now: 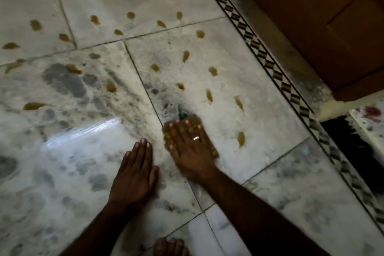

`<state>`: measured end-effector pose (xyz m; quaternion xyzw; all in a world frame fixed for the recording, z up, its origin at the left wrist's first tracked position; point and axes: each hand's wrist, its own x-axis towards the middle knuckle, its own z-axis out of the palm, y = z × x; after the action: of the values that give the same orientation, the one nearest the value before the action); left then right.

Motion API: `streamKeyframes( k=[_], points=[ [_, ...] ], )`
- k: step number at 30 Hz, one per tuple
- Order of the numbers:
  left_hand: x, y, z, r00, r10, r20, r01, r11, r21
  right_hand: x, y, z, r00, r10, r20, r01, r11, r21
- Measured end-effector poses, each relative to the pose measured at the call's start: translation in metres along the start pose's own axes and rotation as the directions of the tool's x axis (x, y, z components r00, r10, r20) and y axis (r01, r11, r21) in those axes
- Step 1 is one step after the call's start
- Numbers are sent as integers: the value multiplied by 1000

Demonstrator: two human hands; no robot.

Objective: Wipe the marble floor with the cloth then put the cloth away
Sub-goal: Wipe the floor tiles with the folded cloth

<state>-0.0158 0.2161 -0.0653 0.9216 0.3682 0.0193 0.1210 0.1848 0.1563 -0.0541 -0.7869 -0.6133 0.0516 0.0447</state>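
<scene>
Fingers (pixel 176 131) of our right hand (pixel 189 147) lie straight and spread, pressing the small ochre cloth (pixel 195 119) onto the grey-veined white marble floor (pixel 72 151); our left hand (pixel 135 174) rests flat beside it. We judge wiping is mid-way: next, sweeps toward the brown droplets (pixel 241 139) ahead. The brown wooden door (pixel 322 16) and patterned inlay border (pixel 270 64) hem the floor's right edge.

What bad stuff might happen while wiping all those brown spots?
1. The cloth under the right hand may smear the brown drops instead of lifting them, and many are left.
2. The shiny patch of the marble floor looks wet, so the left hand leaning beside it, or the bare toes, might slip.
</scene>
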Motion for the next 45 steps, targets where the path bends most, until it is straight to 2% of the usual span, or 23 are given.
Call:
streamKeyframes(
  k=[4, 8, 10, 13, 16, 18, 21, 25, 29, 32, 35, 38, 42, 45],
  points=[
    [9, 5, 3, 1000, -17, 13, 16, 1000, 10, -15, 52, -11, 978, 204, 44, -200, 976, -89],
    [10, 5, 6, 999, -15, -36, 16, 1000, 17, -78, 46, -9, 908, 419, 16, -417, 906, -78],
    [11, 6, 8, 998, -17, -63, 18, 1000, 25, -106, 23, -5, 908, 418, 3, -416, 905, -92],
    [11, 5, 11, 995, 13, -103, -9, 999, 38, -113, -9, -5, 962, 272, 26, -270, 960, -74],
    [18, 7, 12, 989, 34, -141, -27, 998, 52, -79, -17, -7, 992, 110, 54, -108, 993, -38],
    [32, 10, 12, 987, 52, -153, -46, 998, 41, -47, -7, -7, 993, 96, 62, -94, 995, -38],
    [60, 13, 11, 992, 71, -108, -67, 997, 39, -7, 28, -12, 986, 153, 68, -147, 986, -84],
    [86, 13, 10, 995, 80, -66, -78, 996, 37, 8, 93, -22, 947, 317, 47, -308, 941, -140],
    [88, 15, 10, 992, 87, -95, -84, 996, 39, -43, 138, -22, 894, 448, -25, -446, 883, -144],
    [91, 16, 9, 991, 81, -105, -78, 996, 32, -87, 129, -17, 851, 525, -28, -523, 839, -148],
    [98, 20, 7, 993, 83, -82, -82, 996, 20, -108, 82, -7, 886, 461, -43, -462, 875, -146],
    [104, 22, 5, 993, 92, -68, -92, 996, 7, -97, 40, -7, 949, 317, 5, -314, 943, -107],
    [105, 19, 7, 987, 122, -101, -121, 992, 22, -35, 34, -10, 996, 87, 22, -85, 995, -49],
    [107, 19, 7, 987, 122, -103, -121, 992, 19, 20, 53, -9, 997, 70, -16, -70, 996, -52]
  ],
)
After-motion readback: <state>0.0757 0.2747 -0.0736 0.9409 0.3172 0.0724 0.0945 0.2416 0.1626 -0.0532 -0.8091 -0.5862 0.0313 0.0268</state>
